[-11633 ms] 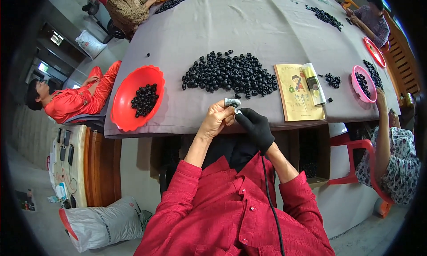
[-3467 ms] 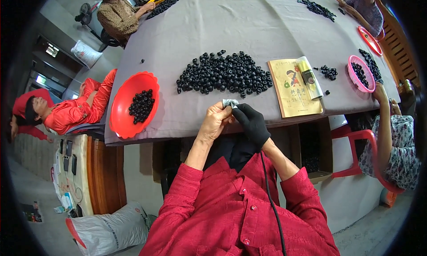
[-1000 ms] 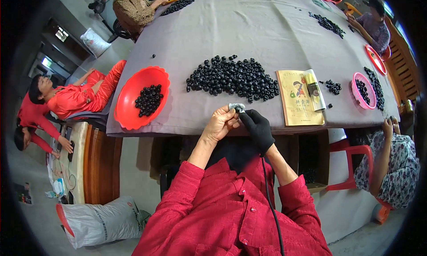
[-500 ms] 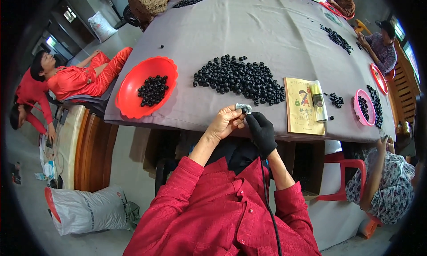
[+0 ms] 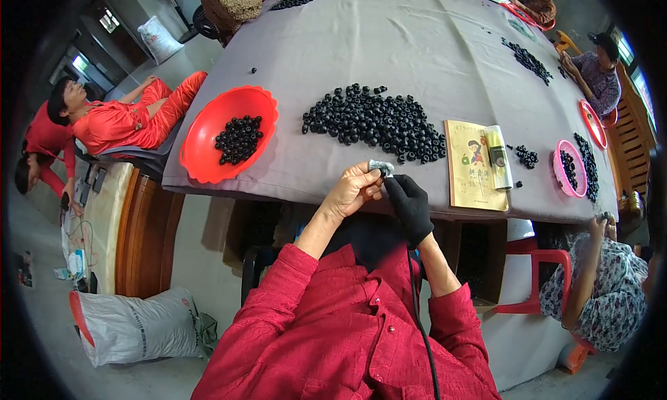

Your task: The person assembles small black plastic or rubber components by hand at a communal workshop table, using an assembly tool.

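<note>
At the near table edge, my left hand (image 5: 353, 193) is bare and closed in a pinch, with a pale grey wrap (image 5: 380, 166) at its index fingertip. A small dark piece shows between its fingers, largely hidden. My right hand (image 5: 411, 207) wears a black glove and is closed, fingertips meeting the left ones at that piece. What the gloved fingers grip is hidden. Just beyond both hands lies a wide heap of small black ring-shaped pieces (image 5: 379, 120). To the left, a red scalloped bowl (image 5: 201, 132) holds more of them.
Right of the heap lie a yellow booklet (image 5: 464, 184) and a clear-and-yellow tube (image 5: 497, 157). A pink basket (image 5: 560, 174) stands farther right. A black cord (image 5: 422, 316) hangs by my right forearm. Several people sit around the grey-covered table (image 5: 389, 38). A white sack (image 5: 139, 327) lies on the floor.
My hands stay together in almost the same place, with only a slight finger shift. At the far left, the bending person's arm has moved a little.
</note>
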Demonstrator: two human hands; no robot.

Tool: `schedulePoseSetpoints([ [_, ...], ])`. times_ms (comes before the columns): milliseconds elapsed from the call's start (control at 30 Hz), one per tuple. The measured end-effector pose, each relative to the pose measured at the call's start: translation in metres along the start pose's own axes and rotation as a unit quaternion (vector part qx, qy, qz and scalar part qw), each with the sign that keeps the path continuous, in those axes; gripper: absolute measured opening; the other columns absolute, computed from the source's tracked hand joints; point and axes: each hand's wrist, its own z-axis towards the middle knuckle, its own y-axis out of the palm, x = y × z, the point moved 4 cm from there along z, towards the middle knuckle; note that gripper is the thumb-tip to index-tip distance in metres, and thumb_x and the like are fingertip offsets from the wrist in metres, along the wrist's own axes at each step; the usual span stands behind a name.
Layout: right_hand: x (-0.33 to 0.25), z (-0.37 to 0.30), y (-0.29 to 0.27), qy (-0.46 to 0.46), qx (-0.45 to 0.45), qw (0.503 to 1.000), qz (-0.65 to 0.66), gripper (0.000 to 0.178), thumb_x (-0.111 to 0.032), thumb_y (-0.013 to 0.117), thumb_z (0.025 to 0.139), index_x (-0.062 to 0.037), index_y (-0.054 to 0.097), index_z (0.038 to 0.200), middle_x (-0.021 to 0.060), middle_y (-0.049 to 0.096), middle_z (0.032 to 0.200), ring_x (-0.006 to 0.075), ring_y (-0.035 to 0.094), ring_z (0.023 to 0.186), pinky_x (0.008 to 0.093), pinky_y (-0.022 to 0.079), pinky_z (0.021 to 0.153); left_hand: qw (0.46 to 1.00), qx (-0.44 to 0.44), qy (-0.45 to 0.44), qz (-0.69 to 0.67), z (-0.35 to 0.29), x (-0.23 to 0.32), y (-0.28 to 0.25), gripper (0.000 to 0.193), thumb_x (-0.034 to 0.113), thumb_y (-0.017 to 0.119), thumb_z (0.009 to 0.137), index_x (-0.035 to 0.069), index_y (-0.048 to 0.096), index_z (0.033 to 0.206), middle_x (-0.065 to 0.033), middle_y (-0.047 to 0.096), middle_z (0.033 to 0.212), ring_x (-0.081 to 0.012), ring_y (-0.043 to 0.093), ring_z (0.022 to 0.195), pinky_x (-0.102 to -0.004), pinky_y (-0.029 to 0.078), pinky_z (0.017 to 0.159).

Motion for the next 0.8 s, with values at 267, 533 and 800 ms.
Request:
schedulePoseSetpoints([
  [267, -0.0028, -0.0021, -0.0021, 0.030, 0.005, 0.999, 0.016, 0.020, -0.018, 0.056, 0.085, -0.0002, 0.060, 0.093, 0.0012, 0.060, 0.080, 0.0059, 0.050, 0.073, 0.0212, 0.041, 0.064, 1.000, -0.008, 0.013, 0.010, 0.0019, -0.0020, -0.0004, 0.011, 0.012, 0.054, 0.087, 0.003, 0.058, 0.093, -0.0021, 0.054, 0.073, -0.0061, 0.040, 0.054, -0.0216, 0.037, 0.053],
  [533, 0.0035, -0.0026, -0.0012, 0.031, -0.021, 0.999, 0.024, 0.021, -0.019, 0.057, 0.085, -0.0013, 0.061, 0.095, -0.0002, 0.060, 0.079, 0.0056, 0.049, 0.071, 0.0214, 0.041, 0.062, 1.000, 0.019, 0.008, 0.003, -0.0003, -0.0003, 0.0006, 0.010, 0.011, 0.053, 0.086, 0.003, 0.058, 0.092, -0.0019, 0.054, 0.071, -0.0065, 0.042, 0.052, -0.0218, 0.038, 0.053],
  [800, -0.0031, -0.0037, 0.0013, 0.025, -0.022, 0.999, 0.016, 0.021, -0.020, 0.058, 0.084, -0.0012, 0.061, 0.095, 0.0010, 0.061, 0.079, 0.0065, 0.053, 0.074, 0.0217, 0.043, 0.065, 1.000, 0.013, 0.017, 0.009, -0.0006, 0.0000, -0.0021, 0.011, 0.011, 0.052, 0.087, 0.004, 0.058, 0.093, -0.0017, 0.055, 0.071, -0.0063, 0.042, 0.052, -0.0223, 0.039, 0.053],
])
